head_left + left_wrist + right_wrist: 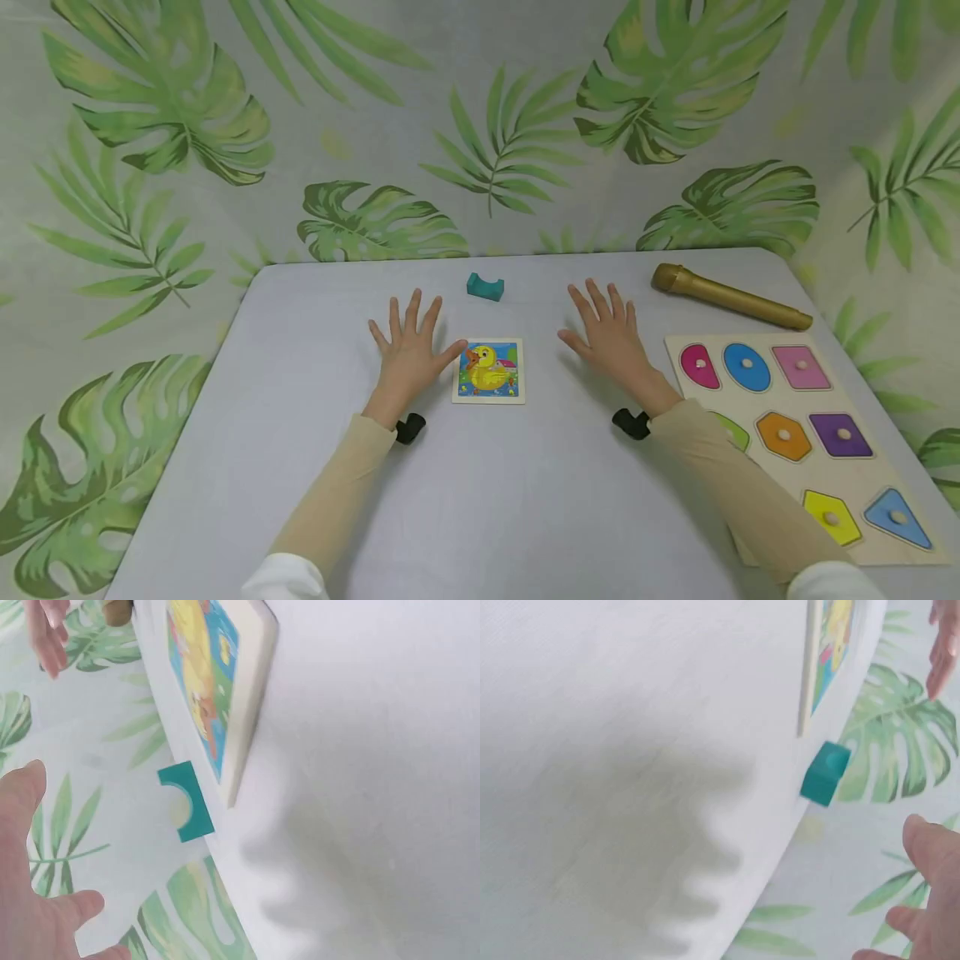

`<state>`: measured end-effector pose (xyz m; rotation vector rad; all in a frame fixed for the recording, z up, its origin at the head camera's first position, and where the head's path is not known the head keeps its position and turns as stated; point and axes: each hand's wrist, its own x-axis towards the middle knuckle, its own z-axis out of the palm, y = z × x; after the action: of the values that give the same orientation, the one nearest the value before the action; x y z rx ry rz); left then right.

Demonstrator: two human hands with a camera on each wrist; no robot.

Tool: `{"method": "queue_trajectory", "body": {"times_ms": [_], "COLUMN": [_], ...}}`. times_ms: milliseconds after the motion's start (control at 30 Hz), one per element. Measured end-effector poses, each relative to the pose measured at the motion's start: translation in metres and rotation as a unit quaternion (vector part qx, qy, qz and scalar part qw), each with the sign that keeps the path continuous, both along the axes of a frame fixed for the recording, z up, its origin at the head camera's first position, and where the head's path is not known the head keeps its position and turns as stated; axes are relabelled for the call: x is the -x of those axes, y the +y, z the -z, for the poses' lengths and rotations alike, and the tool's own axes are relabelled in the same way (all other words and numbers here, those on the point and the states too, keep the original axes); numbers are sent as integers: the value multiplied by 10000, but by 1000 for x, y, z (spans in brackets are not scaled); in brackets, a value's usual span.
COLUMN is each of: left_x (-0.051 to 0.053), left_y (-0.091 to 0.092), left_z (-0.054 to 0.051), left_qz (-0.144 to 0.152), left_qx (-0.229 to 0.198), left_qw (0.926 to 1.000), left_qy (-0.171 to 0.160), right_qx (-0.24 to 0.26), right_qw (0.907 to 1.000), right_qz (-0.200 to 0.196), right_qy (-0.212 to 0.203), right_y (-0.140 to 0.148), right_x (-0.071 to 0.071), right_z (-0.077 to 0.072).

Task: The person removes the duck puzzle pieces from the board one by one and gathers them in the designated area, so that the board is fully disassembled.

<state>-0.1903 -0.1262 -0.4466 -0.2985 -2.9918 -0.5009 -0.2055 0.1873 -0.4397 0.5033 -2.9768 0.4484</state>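
Note:
A small square duck picture puzzle point(488, 372) lies flat on the white table between the two hands. My left hand point(408, 354) is held above the table at the puzzle's left, fingers spread, with nothing in it. On the other side, my right hand point(611, 337) hovers with its fingers spread and also holds nothing. Behind the puzzle stands a teal block point(485, 287) with a rounded notch in its top. Both wrist views show the teal block point(187, 801) beyond the fingers, and shadows of the hands on the cloth.
At the right lies a wooden shape board point(787, 479) with knobbed pieces, partly covered by the right forearm. A gold microphone point(731, 297) rests behind it near the table's back right corner. A leaf-patterned cloth point(495, 150) hangs behind the table.

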Motion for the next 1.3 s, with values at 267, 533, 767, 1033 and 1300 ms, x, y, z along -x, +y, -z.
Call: {"method": "queue_trajectory", "body": {"times_ms": [267,533,767,1033,1300], "left_x": [-21,-40,-46,-51,-56], "left_y": [0,3,6,6,9], "left_z": [-1,13,21,24,18], "left_qz": [1162,2004,1990,1902,2008], "left_qx": [-708,-695,-560,-493,-161], "left_qw": [9895,9713,9741,9773,9770], "left_qy": [-498,-1073,-921,-797,-699], "right_qx": [1003,2133,2022,1331,670], "right_qw": [9903,9594,9527,9670,9765], "right_qz": [-965,-1485,-1617,-1602,-1487], "right_qy": [-51,-1098,-1594,-1468,-1409], "right_y": [-41,-81,-104,-126,-140], "right_x": [4,12,19,19,13], "right_z": [-7,6,22,23,13]}}
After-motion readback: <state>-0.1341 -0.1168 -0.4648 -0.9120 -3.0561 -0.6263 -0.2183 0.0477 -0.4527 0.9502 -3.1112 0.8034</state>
